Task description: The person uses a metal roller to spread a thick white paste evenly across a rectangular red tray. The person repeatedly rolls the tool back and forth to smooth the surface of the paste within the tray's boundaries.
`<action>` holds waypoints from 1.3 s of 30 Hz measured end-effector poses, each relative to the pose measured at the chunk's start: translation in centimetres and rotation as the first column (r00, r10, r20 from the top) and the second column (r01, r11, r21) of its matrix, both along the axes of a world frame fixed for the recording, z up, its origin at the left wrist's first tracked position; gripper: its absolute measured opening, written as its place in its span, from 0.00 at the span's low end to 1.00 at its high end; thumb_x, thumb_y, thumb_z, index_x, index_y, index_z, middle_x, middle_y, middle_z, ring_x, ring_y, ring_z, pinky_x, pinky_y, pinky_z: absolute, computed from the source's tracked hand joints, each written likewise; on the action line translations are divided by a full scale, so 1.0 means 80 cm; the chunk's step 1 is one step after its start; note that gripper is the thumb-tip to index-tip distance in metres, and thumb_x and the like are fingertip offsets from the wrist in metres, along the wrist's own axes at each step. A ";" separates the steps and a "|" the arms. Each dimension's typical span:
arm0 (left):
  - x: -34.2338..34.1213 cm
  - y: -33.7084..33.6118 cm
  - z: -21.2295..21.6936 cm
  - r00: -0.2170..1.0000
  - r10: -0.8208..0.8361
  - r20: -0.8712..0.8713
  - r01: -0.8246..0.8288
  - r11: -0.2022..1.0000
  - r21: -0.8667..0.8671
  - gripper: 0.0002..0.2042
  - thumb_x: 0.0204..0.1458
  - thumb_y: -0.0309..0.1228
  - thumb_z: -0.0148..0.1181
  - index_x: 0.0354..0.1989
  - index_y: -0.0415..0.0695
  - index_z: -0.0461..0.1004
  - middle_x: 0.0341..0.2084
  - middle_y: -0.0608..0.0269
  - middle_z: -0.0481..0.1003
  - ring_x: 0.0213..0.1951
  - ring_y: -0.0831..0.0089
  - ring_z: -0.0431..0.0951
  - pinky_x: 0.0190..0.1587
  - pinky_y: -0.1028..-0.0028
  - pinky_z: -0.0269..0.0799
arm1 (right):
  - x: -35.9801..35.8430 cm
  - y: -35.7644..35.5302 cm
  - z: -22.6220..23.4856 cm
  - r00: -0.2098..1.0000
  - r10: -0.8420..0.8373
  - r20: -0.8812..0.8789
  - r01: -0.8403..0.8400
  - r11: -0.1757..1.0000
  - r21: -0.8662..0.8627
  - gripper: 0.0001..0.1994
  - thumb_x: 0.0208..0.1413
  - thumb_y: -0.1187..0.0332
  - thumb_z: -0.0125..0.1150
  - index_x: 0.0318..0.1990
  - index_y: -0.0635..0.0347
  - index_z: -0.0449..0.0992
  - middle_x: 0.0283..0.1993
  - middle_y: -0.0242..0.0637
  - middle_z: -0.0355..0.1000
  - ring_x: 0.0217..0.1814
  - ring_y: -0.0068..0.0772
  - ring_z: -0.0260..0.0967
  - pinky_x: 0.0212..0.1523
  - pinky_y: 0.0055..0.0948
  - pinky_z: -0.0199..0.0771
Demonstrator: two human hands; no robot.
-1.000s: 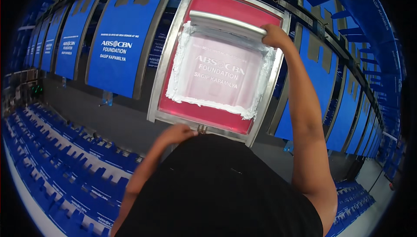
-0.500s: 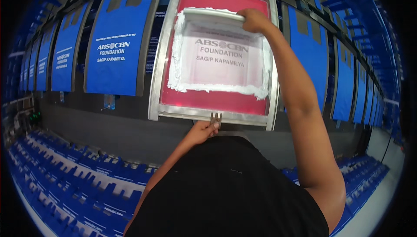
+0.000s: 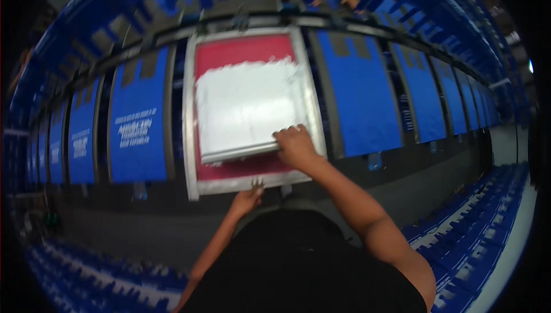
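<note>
Rows of blue sheets [image 3: 359,98] on boards line both sides of the dim room. Silvery bar [image 3: 241,153] lies across the lower part of a red screen [image 3: 244,48], at the near edge of white paste [image 3: 247,106], its right end gripped by the curled right hand [image 3: 297,149], likely for leverage. Outward, left hand [image 3: 245,201] pinches a pronged bracket [image 3: 257,182] at the near rail of the metal frame [image 3: 227,185], presumably steadying it.

This is a screen-printing workshop: a framed screen [image 3: 247,48] bears white ink [image 3: 247,106] between rows of blue bags [image 3: 360,98].
</note>
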State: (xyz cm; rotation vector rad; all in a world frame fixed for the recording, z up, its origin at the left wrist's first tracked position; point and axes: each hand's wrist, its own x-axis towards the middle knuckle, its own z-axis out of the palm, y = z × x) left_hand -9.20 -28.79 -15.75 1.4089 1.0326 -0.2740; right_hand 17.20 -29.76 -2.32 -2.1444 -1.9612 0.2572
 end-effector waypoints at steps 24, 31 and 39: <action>-0.053 0.183 0.083 0.799 0.517 0.307 -0.590 0.577 0.564 0.24 0.63 0.38 0.49 0.60 0.29 0.63 0.54 0.47 0.70 0.54 0.65 0.70 0.57 0.71 0.63 | 0.152 0.011 -0.054 0.342 -0.410 -0.846 0.352 0.890 -0.289 0.20 0.37 0.57 0.77 0.28 0.65 0.76 0.25 0.32 0.69 0.28 0.24 0.64 0.28 0.29 0.64; 0.083 0.080 0.095 0.767 0.505 0.397 -0.642 0.612 0.463 0.25 0.61 0.35 0.51 0.61 0.29 0.61 0.58 0.43 0.66 0.60 0.61 0.66 0.61 0.71 0.59 | 0.297 -0.121 0.008 0.329 -0.444 -0.833 0.406 0.863 -0.300 0.22 0.38 0.68 0.76 0.43 0.64 0.78 0.38 0.36 0.77 0.39 0.26 0.72 0.42 0.27 0.72; 0.345 -0.065 0.068 0.795 0.435 0.424 -0.594 0.704 0.390 0.23 0.60 0.38 0.54 0.58 0.33 0.67 0.48 0.50 0.75 0.47 0.71 0.73 0.50 0.74 0.68 | 0.519 -0.311 -0.017 0.229 -0.450 -0.863 0.497 0.816 -0.294 0.20 0.39 0.70 0.75 0.41 0.67 0.79 0.36 0.38 0.78 0.38 0.27 0.73 0.42 0.27 0.72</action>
